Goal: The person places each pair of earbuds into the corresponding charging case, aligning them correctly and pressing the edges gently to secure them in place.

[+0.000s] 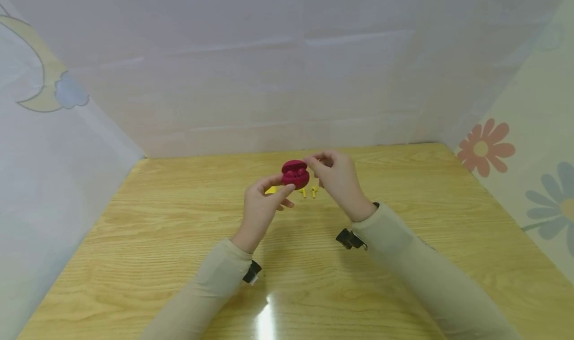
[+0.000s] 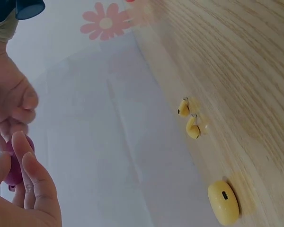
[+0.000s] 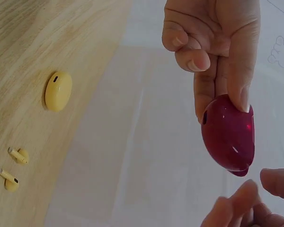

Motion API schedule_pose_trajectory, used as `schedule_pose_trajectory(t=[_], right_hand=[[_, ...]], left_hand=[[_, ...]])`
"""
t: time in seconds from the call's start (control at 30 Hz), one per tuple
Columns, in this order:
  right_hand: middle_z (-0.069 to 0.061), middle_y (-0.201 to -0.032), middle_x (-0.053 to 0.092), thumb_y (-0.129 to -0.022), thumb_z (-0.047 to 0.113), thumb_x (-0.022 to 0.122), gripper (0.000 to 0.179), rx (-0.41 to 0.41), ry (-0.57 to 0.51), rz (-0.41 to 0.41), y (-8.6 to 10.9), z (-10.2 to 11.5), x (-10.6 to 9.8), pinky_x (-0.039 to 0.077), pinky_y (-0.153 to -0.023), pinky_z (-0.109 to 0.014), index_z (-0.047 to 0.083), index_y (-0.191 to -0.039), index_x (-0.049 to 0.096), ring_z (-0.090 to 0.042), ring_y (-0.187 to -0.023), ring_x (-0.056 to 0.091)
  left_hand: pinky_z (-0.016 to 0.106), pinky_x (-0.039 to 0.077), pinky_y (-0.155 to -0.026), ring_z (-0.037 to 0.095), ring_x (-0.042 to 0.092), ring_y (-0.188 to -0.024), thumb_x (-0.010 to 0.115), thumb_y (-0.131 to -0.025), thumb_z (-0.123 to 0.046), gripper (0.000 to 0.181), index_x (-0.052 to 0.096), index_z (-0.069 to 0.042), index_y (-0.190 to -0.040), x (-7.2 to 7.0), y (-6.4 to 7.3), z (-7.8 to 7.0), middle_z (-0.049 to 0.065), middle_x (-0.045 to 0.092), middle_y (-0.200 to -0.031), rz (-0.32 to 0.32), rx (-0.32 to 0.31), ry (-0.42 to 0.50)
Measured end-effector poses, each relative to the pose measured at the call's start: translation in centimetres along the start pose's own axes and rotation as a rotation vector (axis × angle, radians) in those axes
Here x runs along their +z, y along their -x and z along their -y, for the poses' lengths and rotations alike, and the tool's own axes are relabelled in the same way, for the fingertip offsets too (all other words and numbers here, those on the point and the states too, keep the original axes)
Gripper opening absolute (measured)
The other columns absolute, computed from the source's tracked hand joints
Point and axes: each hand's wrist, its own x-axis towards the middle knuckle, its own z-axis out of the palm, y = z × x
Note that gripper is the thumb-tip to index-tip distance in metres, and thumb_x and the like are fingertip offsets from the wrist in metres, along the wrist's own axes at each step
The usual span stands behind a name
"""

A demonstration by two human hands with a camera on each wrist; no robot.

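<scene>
A dark red earbud case (image 1: 296, 182) with its lid raised is held up above the table by my left hand (image 1: 261, 201). Thumb and fingers pinch its sides, as the right wrist view shows on the case's glossy shell (image 3: 229, 135). Inside, red earbuds (image 1: 300, 172) appear to sit in their slots. My right hand (image 1: 339, 176) is beside the lid with its fingers bent. In the right wrist view those fingers (image 3: 246, 194) stand a little apart from the case, and no object shows between them.
Two yellow earbuds (image 2: 193, 127) lie on the wooden table (image 1: 179, 220) beyond my hands. A yellow charging case (image 3: 59, 92) lies near them, partly hidden behind my left hand in the head view. Pale walls (image 1: 269, 81) enclose the table's back and sides.
</scene>
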Motion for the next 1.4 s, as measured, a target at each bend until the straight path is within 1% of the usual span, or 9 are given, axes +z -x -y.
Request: schedule_pose_trajectory(t=[0.17, 0.33, 0.47, 0.63, 0.77, 0.97, 1.2, 1.33, 1.4], right_hand=[[-0.014, -0.102, 0.064, -0.099, 0.037, 0.056, 0.043, 0.049, -0.009, 0.074, -0.4, -0.5, -0.4, 0.049, -0.075, -0.039, -0.003, -0.106, 0.069, -0.026, -0.085, 0.057], [-0.014, -0.111, 0.064, -0.101, 0.043, 0.049, 0.052, 0.149, -0.082, 0.193, -0.9, -0.8, -0.6, 0.044, -0.081, -0.043, -0.005, -0.105, 0.068, -0.026, -0.096, 0.056], [-0.013, -0.109, 0.065, -0.101, 0.042, 0.048, 0.052, 0.215, -0.139, 0.254, -1.2, -0.8, -0.7, 0.043, -0.086, -0.050, -0.005, -0.105, 0.068, -0.031, -0.101, 0.057], [-0.008, -0.100, 0.068, -0.101, 0.039, 0.050, 0.046, 0.261, -0.208, 0.286, -1.5, -0.8, -0.8, 0.041, -0.091, -0.056, -0.002, -0.099, 0.071, -0.032, -0.102, 0.057], [-0.001, -0.094, 0.069, -0.101, 0.039, 0.050, 0.043, 0.293, -0.244, 0.319, -1.6, -0.8, -1.0, 0.042, -0.087, -0.051, 0.002, -0.098, 0.072, -0.026, -0.098, 0.059], [0.000, -0.093, 0.069, -0.101, 0.040, 0.049, 0.042, 0.326, -0.279, 0.382, -2.0, -0.9, -1.4, 0.043, -0.085, -0.047, 0.004, -0.104, 0.071, -0.026, -0.098, 0.060], [0.002, -0.088, 0.069, -0.101, 0.036, 0.051, 0.033, 0.357, -0.310, 0.399, -2.1, -0.7, -1.8, 0.041, -0.089, -0.049, 0.011, -0.092, 0.072, -0.024, -0.098, 0.059], [0.003, -0.087, 0.069, -0.101, 0.035, 0.052, 0.033, 0.356, -0.308, 0.398, -2.1, -0.8, -1.8, 0.040, -0.090, -0.050, 0.011, -0.091, 0.071, -0.024, -0.098, 0.059], [0.003, -0.087, 0.069, -0.101, 0.035, 0.053, 0.033, 0.355, -0.304, 0.393, -2.2, -0.9, -1.8, 0.040, -0.091, -0.051, 0.008, -0.094, 0.071, -0.024, -0.098, 0.060]], left_hand=[[0.032, 0.052, -0.063, 0.011, 0.066, -0.058, 0.071, -0.090, -0.014, 0.028, 0.068, 0.001, -0.114, -0.1, -0.2, 0.2, 0.012, 0.068, -0.108, 0.023, -0.010, 0.023], [0.028, 0.051, -0.062, 0.011, 0.066, -0.059, 0.071, -0.090, -0.014, 0.030, 0.067, 0.001, -0.116, -0.1, -0.3, 0.2, 0.013, 0.069, -0.109, 0.041, -0.021, 0.038], [0.029, 0.052, -0.062, 0.011, 0.066, -0.058, 0.070, -0.091, -0.013, 0.030, 0.067, 0.002, -0.117, -0.2, -0.3, 0.0, 0.014, 0.069, -0.108, 0.049, -0.031, 0.044], [0.027, 0.051, -0.061, 0.012, 0.066, -0.058, 0.069, -0.091, -0.012, 0.031, 0.066, 0.001, -0.119, -0.3, -0.3, -0.2, 0.014, 0.069, -0.110, 0.058, -0.048, 0.048], [0.027, 0.051, -0.061, 0.012, 0.066, -0.059, 0.069, -0.091, -0.014, 0.032, 0.066, 0.001, -0.120, -0.3, -0.4, -0.3, 0.013, 0.068, -0.111, 0.067, -0.054, 0.045], [0.029, 0.051, -0.063, 0.012, 0.066, -0.059, 0.069, -0.091, -0.014, 0.032, 0.066, 0.001, -0.120, -0.3, -0.6, -0.5, 0.013, 0.068, -0.109, 0.078, -0.068, 0.047], [0.027, 0.051, -0.062, 0.011, 0.066, -0.059, 0.068, -0.091, -0.012, 0.032, 0.065, 0.002, -0.120, -0.3, -0.9, -0.5, 0.012, 0.066, -0.112, 0.082, -0.087, 0.058], [0.027, 0.051, -0.062, 0.011, 0.066, -0.059, 0.068, -0.092, -0.012, 0.031, 0.065, 0.002, -0.119, -0.3, -1.0, -0.5, 0.013, 0.066, -0.112, 0.085, -0.090, 0.057], [0.027, 0.051, -0.062, 0.011, 0.066, -0.059, 0.068, -0.092, -0.012, 0.032, 0.065, 0.002, -0.120, -0.3, -1.0, -0.5, 0.013, 0.066, -0.112, 0.089, -0.091, 0.057]])
